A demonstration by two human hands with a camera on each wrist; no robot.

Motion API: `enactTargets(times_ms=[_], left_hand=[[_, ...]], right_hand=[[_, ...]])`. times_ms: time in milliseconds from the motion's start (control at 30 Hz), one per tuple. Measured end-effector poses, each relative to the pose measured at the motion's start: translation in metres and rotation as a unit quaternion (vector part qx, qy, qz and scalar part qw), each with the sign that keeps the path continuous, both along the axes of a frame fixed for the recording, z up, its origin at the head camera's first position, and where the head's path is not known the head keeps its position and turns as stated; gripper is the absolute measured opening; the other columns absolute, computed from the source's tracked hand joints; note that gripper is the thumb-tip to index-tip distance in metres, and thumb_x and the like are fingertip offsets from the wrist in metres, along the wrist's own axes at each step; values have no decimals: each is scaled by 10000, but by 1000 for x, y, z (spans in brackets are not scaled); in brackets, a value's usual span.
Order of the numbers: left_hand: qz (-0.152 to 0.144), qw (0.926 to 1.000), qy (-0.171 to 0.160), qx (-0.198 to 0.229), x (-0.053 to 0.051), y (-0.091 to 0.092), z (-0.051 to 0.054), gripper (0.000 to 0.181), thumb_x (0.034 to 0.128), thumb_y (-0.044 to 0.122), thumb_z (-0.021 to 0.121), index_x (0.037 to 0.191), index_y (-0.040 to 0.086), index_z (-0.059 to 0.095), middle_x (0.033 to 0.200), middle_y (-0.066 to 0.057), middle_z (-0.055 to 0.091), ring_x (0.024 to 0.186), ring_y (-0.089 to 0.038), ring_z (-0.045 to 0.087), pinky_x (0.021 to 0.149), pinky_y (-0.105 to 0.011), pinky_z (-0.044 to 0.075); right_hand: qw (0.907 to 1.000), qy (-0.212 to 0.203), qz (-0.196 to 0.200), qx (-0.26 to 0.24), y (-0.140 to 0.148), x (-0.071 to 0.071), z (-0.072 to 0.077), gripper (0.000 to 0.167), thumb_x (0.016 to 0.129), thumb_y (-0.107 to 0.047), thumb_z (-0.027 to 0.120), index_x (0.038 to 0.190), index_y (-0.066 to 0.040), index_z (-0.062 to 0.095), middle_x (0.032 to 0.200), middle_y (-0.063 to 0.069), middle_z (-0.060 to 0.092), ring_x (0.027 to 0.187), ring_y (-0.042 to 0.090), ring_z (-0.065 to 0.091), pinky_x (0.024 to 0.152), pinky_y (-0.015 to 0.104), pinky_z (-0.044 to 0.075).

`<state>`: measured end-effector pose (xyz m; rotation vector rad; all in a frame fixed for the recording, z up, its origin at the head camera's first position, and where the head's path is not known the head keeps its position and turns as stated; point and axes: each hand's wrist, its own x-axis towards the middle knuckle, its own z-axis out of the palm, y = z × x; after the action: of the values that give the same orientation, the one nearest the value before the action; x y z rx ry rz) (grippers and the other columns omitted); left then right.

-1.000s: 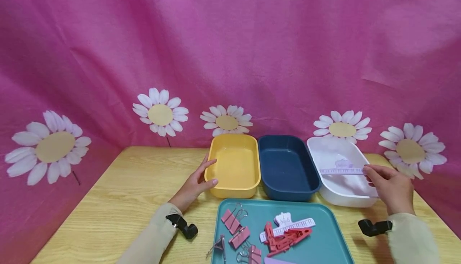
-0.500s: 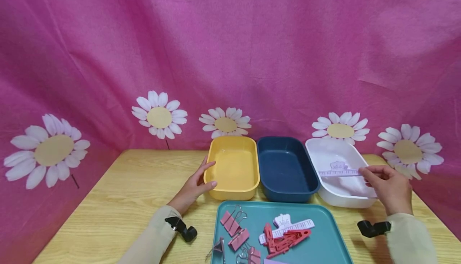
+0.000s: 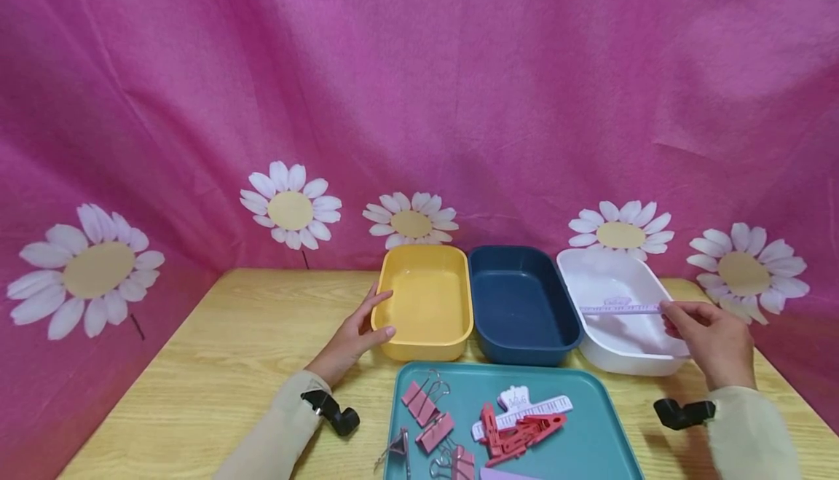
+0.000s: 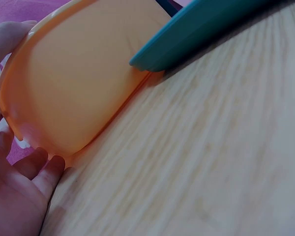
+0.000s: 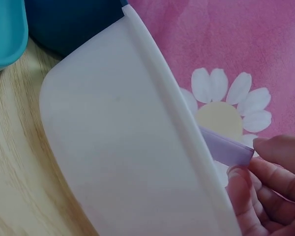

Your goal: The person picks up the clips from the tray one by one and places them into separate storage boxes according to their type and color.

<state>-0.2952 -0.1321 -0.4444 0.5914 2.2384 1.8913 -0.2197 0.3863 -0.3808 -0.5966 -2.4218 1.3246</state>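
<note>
My right hand (image 3: 714, 341) pinches the right end of a long purple piano-keyboard clip (image 3: 616, 310) between thumb and fingers, over the white bin (image 3: 662, 363). In the right wrist view, the purple clip (image 5: 226, 149) shows behind the bin's rim, with my fingertips on its end. Whether the clip touches the bin's floor, I cannot tell. My left hand (image 3: 350, 338) holds the left side of the yellow bin (image 3: 426, 352). In the left wrist view, one digit lies over the rim and other fingertips (image 4: 51, 169) touch the outer wall low down.
A dark blue bin (image 3: 524, 356) stands between the yellow and white ones. In front lies a teal tray (image 3: 590, 436) bearing pink binder clips (image 3: 435, 433), red clips (image 3: 518, 440), a white keyboard clip (image 3: 524, 414) and part of a purple piece (image 3: 505, 474). A pink flowered cloth hangs behind.
The purple clip's lettered top tipped up into fuller view half a second ago and now lies flatter again. My right hand has shifted only slightly; my left hand stays on the yellow bin.
</note>
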Motion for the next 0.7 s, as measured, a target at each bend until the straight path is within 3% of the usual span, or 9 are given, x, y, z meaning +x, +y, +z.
enactTargets(times_ms=[267,500,700], left_hand=[[-29,10000,-53,-22,-1,-1,0,611,945,227,636,1489,264,361,1591,180,4,1455,-119,81,1164,-356,176],[-43,9999,-54,102,-1,-2,-1,608,932,227,656,1470,294,381,1591,184,21,1449,-115,122,1147,-326,215],[-78,9998,6,174,-2,-1,-3,623,923,223,668,1473,282,383,1607,138,1,1453,-143,128,1141,-334,227]], right_hand=[[9997,-152,-97,-151,2,1,1,717,869,-567,607,1312,-4,569,704,-255,580,683,-30,558,569,90,474],[9998,113,69,-160,-1,0,0,697,872,-526,634,1280,36,576,688,-272,587,642,-65,595,581,87,494],[9999,-63,134,-22,-3,1,1,741,870,-568,605,1310,26,557,714,-266,573,657,-64,573,576,77,479]])
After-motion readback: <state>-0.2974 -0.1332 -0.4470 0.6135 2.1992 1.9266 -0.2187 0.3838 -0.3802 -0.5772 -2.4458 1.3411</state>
